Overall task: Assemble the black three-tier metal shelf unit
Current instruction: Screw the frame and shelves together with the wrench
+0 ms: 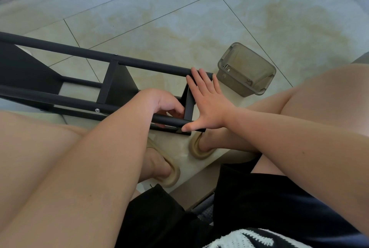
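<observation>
One black shelf unit (112, 86) lies on its side on the tiled floor (179, 18) between the person's knees. Its long axis runs from far left to its near end at the two hands. Three shelf panels show, and at least three poles. The left hand (163, 104) curls round the near pole (60, 98). The right hand (207, 104) lies flat with fingers spread against the end panel, fingertips on the far pole (79, 54). One clear plastic box (245, 70) stands just beside that end. Two beige slippers (171, 176) are visible.
</observation>
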Demonstrator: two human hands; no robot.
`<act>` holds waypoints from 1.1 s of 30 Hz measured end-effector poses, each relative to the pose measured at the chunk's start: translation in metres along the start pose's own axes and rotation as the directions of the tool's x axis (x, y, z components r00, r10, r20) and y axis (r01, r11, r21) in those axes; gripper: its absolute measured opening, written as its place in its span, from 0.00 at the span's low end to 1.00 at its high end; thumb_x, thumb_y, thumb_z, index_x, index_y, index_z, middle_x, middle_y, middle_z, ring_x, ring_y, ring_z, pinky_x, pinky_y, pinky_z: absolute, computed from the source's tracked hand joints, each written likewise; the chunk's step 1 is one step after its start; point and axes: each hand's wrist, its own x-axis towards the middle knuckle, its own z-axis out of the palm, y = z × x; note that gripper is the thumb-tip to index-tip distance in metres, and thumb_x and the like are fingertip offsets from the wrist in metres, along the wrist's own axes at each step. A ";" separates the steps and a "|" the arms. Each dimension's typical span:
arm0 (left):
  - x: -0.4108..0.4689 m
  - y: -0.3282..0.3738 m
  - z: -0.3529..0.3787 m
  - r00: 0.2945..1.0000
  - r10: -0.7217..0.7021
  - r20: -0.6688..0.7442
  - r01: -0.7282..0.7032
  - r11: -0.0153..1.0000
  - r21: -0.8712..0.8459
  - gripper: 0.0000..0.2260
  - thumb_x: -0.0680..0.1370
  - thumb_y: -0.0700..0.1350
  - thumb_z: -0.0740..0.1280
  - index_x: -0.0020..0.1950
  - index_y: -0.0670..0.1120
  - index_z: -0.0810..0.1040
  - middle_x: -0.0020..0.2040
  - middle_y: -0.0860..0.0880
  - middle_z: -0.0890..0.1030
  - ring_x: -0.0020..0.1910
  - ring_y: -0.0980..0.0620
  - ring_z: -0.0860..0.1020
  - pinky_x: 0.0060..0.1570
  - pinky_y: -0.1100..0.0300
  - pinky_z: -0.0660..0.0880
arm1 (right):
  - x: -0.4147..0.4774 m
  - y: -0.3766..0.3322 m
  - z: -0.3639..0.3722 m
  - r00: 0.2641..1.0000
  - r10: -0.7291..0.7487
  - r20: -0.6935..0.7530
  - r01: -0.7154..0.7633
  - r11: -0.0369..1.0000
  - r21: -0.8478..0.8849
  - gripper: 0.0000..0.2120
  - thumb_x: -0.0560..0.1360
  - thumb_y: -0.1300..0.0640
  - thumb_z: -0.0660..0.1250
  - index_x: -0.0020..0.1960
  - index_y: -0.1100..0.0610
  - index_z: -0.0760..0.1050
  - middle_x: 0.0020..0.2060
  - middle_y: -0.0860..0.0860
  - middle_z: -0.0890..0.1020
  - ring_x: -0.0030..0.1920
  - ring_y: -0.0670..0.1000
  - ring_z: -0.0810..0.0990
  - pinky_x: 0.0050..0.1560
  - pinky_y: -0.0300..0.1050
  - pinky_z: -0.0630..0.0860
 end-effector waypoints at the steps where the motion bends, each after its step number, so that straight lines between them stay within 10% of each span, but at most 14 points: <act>1: 0.001 0.000 0.001 1.000 0.005 -0.002 -0.005 1.000 0.015 0.11 0.73 0.46 0.72 0.53 0.43 0.85 0.42 0.49 0.85 0.45 0.45 0.81 0.46 0.52 0.80 | 0.000 0.000 0.000 1.000 0.000 -0.001 0.000 1.000 -0.002 0.70 0.57 0.16 0.52 0.82 0.59 0.35 0.80 0.56 0.33 0.79 0.57 0.29 0.77 0.60 0.30; 14: 0.004 -0.002 0.001 0.997 0.070 0.018 -0.070 0.997 0.023 0.14 0.67 0.44 0.73 0.52 0.42 0.86 0.54 0.41 0.85 0.56 0.41 0.81 0.66 0.44 0.74 | 0.000 0.000 0.000 1.000 -0.002 -0.004 0.002 1.000 -0.002 0.70 0.57 0.16 0.53 0.82 0.60 0.36 0.80 0.57 0.33 0.79 0.57 0.29 0.76 0.60 0.29; 33: 0.003 -0.002 0.003 0.994 0.111 -0.008 -0.111 0.994 -0.011 0.05 0.73 0.38 0.71 0.40 0.44 0.86 0.42 0.44 0.85 0.44 0.45 0.80 0.56 0.50 0.75 | 0.000 0.001 0.000 1.000 0.001 -0.001 -0.001 1.000 -0.007 0.70 0.57 0.16 0.52 0.82 0.60 0.35 0.80 0.57 0.33 0.79 0.57 0.29 0.77 0.61 0.31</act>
